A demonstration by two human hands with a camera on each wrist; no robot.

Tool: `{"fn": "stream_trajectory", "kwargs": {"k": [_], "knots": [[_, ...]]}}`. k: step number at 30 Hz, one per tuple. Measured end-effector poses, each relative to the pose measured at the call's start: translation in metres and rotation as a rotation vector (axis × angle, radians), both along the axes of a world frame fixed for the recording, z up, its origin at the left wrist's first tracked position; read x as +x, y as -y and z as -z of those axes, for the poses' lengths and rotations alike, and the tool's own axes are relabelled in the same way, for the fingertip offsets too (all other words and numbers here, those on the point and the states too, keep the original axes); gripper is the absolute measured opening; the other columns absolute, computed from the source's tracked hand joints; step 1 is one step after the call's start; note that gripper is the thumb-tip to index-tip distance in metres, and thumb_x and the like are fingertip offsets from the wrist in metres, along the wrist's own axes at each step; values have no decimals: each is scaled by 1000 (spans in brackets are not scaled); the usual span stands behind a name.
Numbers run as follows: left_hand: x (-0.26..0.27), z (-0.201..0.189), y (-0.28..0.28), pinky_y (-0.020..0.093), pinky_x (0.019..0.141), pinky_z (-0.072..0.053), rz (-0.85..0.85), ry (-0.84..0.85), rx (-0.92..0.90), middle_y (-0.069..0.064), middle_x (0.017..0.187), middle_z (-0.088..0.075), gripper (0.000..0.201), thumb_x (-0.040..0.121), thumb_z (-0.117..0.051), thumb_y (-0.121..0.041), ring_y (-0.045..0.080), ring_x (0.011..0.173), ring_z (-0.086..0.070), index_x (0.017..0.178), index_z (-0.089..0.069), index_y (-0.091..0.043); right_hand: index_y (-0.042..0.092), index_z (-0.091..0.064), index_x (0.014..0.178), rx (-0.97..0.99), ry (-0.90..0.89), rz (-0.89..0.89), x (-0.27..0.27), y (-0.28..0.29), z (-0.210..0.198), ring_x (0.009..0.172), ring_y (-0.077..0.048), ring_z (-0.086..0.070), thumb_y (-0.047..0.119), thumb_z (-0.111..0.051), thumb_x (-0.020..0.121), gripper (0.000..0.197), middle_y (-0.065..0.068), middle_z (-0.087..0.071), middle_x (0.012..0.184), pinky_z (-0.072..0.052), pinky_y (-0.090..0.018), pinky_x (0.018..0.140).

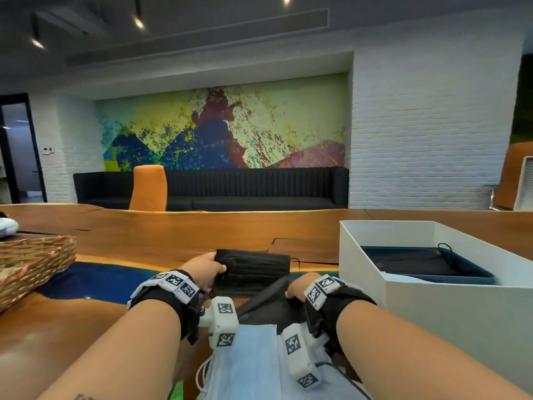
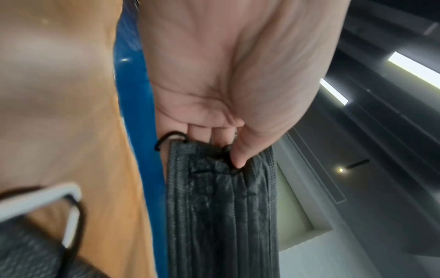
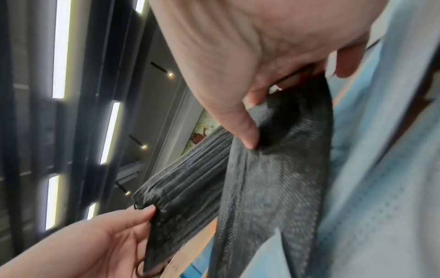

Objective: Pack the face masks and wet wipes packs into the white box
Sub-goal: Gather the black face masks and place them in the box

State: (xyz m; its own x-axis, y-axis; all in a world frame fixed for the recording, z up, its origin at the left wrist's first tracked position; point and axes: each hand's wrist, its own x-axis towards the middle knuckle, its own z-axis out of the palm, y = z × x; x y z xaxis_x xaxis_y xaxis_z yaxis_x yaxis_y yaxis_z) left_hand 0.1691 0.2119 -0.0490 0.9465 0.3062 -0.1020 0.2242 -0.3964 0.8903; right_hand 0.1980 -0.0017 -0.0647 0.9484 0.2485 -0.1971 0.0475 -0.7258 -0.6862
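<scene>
- Your left hand point(image 1: 205, 272) pinches one short end of a pleated black mask point(image 1: 253, 272), thumb on top, lifted above the desk point(image 1: 161, 229)
- Your right hand point(image 1: 301, 286) grips a second black mask point(image 1: 271, 301) just beside it, over the blue masks point(image 1: 251, 362) at the desk's near edge
- The white box point(image 1: 432, 310) sits at your right, dark items inside
- A wicker basket point(image 1: 31, 267) sits at the left edge; a dark sofa point(image 1: 259, 186) lines the far wall

White brick walls point(image 1: 418, 134), colourful mural point(image 1: 225, 125), dark sofa point(image 1: 230, 186), orange chair point(image 1: 148, 187), ceiling spotlights point(image 1: 139, 23).
</scene>
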Motion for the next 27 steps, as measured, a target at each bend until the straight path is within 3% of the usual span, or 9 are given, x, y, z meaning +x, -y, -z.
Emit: {"fn": "stream_trajectory", "kwargs": {"k": [2,4,7,8,14,17,20,23,27], "knots": [[-11,-7,-4,40,68,-50,-54,101,-175,14,83,-52,26,101,-34,0,27,72,-51,121,-47,-10,4,-53,128,-13,63,5,-4,-5,-8,121,-27,-53,26,-48,96,39,-12,-55,131,-45,-26,76],[-28,-17,-6,36,52,-52,-74,186,-269,14,88,-54,30,101,-31,2,25,75,-53,121,-47,-13,7,-56,121,96,125,-16,-17,-6,-25,113,-26,-57,29,-49,95,34,-12,-59,122,-43,-28,84],[-43,-28,-15,32,43,-53,-82,264,-297,15,95,-56,33,101,-29,3,24,78,-54,123,-46,-15,9,-59,112,328,184,-106,-28,-4,-42,104,-23,-58,24,-54,93,24,-10,-62,111,-44,-33,92],[-61,-36,-15,31,44,-53,-75,277,-295,16,100,-56,33,101,-28,2,25,80,-55,123,-46,-16,10,-59,109,383,209,-130,-48,3,-53,102,-23,-58,23,-54,93,21,-9,-62,107,-45,-34,92],[-111,-63,-10,44,77,-49,34,300,-351,16,122,-57,35,101,-34,-4,31,103,-57,131,-46,-16,17,-62,90,620,356,-189,-95,35,-91,98,-25,-63,22,-57,90,7,-10,-68,100,-46,-42,98],[-132,-74,9,43,72,-49,78,332,-353,12,117,-60,33,102,-33,-6,28,100,-58,129,-47,-17,18,-62,85,753,396,-160,-120,58,-104,91,-21,-61,17,-56,92,9,-4,-66,89,-45,-36,91],[-146,-84,31,42,72,-49,91,369,-379,13,112,-60,29,103,-31,-5,27,92,-59,124,-47,-16,19,-61,85,838,442,-135,-139,80,-117,91,-20,-60,14,-54,94,11,-3,-64,90,-45,-33,86],[-155,-87,53,41,67,-53,173,393,-444,14,109,-62,34,102,-32,-4,29,91,-61,133,-44,-11,19,-61,89,920,462,-136,-153,100,-125,85,-15,-61,13,-53,94,11,-1,-65,90,-46,-28,79],[-163,-80,88,43,67,-55,314,367,-550,14,113,-62,34,102,-30,-5,30,92,-64,130,-46,-15,21,-59,87,906,483,-13,-158,123,-118,91,-20,-59,20,-54,94,9,-3,-63,90,-46,-39,91]]}}
